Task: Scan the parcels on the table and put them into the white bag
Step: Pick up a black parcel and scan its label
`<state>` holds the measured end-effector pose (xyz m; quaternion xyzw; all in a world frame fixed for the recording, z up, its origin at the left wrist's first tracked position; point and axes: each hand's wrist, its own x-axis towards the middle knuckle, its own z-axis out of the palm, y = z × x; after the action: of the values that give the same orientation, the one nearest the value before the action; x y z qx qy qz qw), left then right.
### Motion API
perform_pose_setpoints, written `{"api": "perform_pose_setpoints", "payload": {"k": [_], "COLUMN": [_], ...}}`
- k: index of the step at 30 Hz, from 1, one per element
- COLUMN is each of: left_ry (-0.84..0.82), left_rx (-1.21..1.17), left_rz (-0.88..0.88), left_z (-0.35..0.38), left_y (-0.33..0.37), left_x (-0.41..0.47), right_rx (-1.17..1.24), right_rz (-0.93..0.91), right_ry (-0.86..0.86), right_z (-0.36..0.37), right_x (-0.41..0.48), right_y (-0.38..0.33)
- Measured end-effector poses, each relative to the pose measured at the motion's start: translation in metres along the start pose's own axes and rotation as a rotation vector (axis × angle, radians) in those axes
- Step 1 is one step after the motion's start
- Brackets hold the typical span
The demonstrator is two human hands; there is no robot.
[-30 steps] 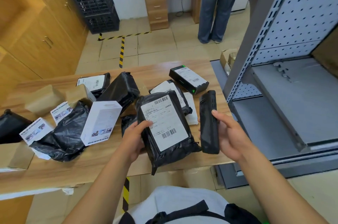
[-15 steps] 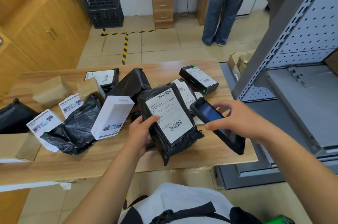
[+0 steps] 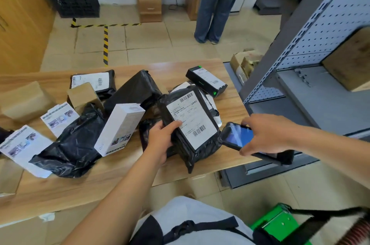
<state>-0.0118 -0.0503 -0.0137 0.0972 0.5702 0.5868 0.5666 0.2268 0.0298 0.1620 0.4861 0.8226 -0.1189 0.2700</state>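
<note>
Now, in the head view, the right grip (image 3: pixel 266 134) has swung the scanner (image 3: pixel 238 135) from upright to flat. Its screen is lit and its nose sits just beside the label's lower barcode, with fingers curled round its body. The left grip (image 3: pixel 160 140) pinches the black parcel (image 3: pixel 192 122) by its left edge, tilted up off the worktop (image 3: pixel 80 188). Scanning looks under way. Bagging is not yet done, and no white bag shows. Black pouches (image 3: pixel 74 144) and white boxes (image 3: pixel 120 128) crowd the worktop. A grey rack (image 3: pixel 300 44) stands to the right, and a person in jeans (image 3: pixel 216 4) beyond.
</note>
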Motion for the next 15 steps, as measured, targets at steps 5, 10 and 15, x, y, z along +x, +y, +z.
{"api": "perform_pose_setpoints", "payload": {"k": [5, 10, 15], "left_ry": [-0.065, -0.088, -0.116], "left_rx": [0.008, 0.035, 0.041], "left_rz": [-0.043, -0.114, -0.141], "left_z": [-0.003, -0.008, -0.011], "left_y": [-0.009, -0.018, -0.024], "left_x": [0.001, 0.004, 0.005], "right_rx": [-0.027, -0.026, -0.04], "right_rz": [0.052, 0.121, 0.157], "right_ry": [-0.05, -0.101, -0.094], "right_z": [-0.002, -0.003, -0.002], "right_x": [-0.012, -0.025, -0.034], "right_y": [-0.018, -0.034, -0.045]}}
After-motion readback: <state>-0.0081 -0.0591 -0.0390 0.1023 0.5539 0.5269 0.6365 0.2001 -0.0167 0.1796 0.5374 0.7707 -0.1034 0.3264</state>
